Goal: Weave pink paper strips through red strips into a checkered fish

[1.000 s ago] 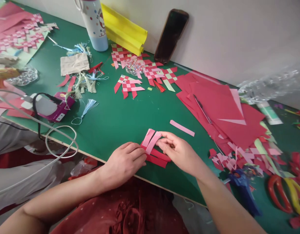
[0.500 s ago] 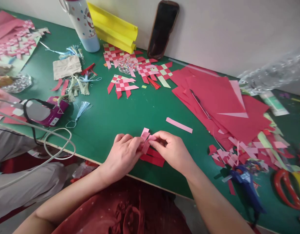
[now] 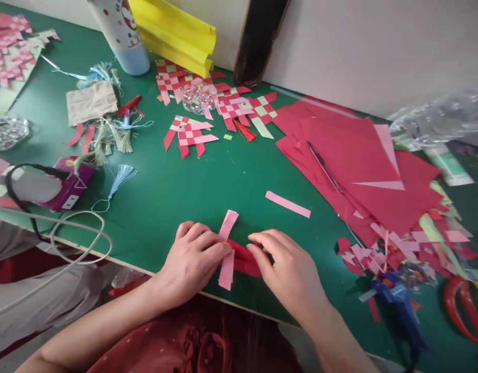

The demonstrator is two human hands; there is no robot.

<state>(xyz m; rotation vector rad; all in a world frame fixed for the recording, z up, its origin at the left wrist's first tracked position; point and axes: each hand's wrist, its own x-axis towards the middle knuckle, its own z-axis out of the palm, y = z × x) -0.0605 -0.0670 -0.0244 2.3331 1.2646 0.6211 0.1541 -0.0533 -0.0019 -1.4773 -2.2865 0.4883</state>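
My left hand (image 3: 194, 259) grips the crossing of a pink paper strip (image 3: 226, 272) and red paper strips (image 3: 247, 265), thumb and fingertips on top. The pink strip runs across the red ones and sticks out above and below my fingers. To the right, my right hand (image 3: 291, 267) hovers by the red strips' free ends. Its thumb and forefinger are apart, with nothing visible between them. Beyond it a loose pink strip (image 3: 287, 204) lies flat on the green table (image 3: 184, 191). My left fingers hide the crossing itself.
Red paper sheets (image 3: 351, 150) with a thin pen-like tool (image 3: 323, 167) lie right. Scraps, a blue glue gun (image 3: 400, 305) and red-handled scissors (image 3: 462, 311) are nearer. Woven paper fish (image 3: 190, 135), tassels (image 3: 120, 178), a bottle (image 3: 132, 54) and a phone (image 3: 258, 46) stand or lie further back.
The pink strip, earlier bent up between both hands, now lies across the red strips. My right hand has let go and moved right and down. The view has shifted slightly.
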